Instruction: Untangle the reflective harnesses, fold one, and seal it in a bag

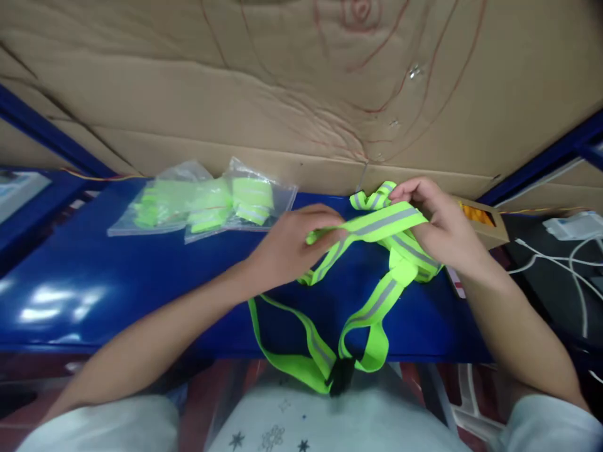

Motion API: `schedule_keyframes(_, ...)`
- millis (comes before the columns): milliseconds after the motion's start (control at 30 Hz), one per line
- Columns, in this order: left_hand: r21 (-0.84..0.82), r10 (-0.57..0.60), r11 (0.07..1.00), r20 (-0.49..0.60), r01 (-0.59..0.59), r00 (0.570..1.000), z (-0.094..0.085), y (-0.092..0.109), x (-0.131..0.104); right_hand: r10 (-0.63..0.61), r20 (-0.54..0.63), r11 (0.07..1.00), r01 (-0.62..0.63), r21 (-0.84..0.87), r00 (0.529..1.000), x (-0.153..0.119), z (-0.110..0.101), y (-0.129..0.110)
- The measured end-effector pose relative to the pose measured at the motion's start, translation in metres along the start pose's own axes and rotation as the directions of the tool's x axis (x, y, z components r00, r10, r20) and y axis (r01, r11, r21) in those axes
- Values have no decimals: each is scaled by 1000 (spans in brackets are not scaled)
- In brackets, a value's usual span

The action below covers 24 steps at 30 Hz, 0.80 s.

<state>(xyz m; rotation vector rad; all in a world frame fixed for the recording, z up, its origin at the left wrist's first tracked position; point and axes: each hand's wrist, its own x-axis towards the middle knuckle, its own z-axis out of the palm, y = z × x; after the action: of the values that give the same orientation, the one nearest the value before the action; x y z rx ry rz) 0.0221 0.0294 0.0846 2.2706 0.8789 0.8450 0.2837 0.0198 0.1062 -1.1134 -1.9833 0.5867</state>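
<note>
Between my two hands stretches a neon yellow-green reflective strap (384,221) with a grey stripe down its middle. My left hand (304,242) is closed, pinching the strap between thumb and fingers. On the other side, my right hand (436,216) has its fingers curled around the strap, with more loops bunched beneath it. The rest of the strap hangs in loops over the table's front edge, where a black buckle (342,375) rests near my lap. Behind my left hand lie clear plastic bags (277,198) with folded neon straps inside.
A blue tabletop (155,276) runs across the view, backed by a cardboard panel (235,107) with red scribbles. Right of my right hand are a small cardboard box (497,229) with orange contents and white cables (556,258). A white box (21,191) sits far left.
</note>
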Motion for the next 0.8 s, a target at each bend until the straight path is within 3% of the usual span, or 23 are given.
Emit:
schedule_keyframes(67,-72,-40,997,-50,36,998,-23,12,10,-32,-85,998,36,42,996,7,-10,-12)
schedule_keyframes(133,-163,-113,981,-13,109,994,-44,22,18,-26,-133,979,52,196,991,13,-21,-23)
schedule_keyframes(233,-289,-172,941,44,177,984,-67,32,27,3,-113,859,55,508,994,15,-40,-35)
schedule_keyframes(300,-345,-222,912,46,224,974,-78,36,30,-13,-118,814,78,575,993,14,-54,-36)
schedule_keyframes(367,-383,-274,885,31,264,961,-89,40,31,-28,-94,870,70,489,995,11,-69,-33)
schedule_keyframes(500,-432,-306,869,-82,243,948,-115,49,34,-58,69,997,54,58,996,7,-90,-21)
schedule_keyframes(633,-469,-283,859,-101,205,954,-139,53,39,-84,13,979,85,-184,996,13,-87,-13)
schedule_keyframes(733,-511,-246,843,-91,166,965,-149,54,39,-102,-50,967,87,-241,994,20,-78,-11)
schedule_keyframes(800,-521,-235,846,-172,114,957,-152,59,36,-111,-86,966,87,-243,990,25,-74,-9)
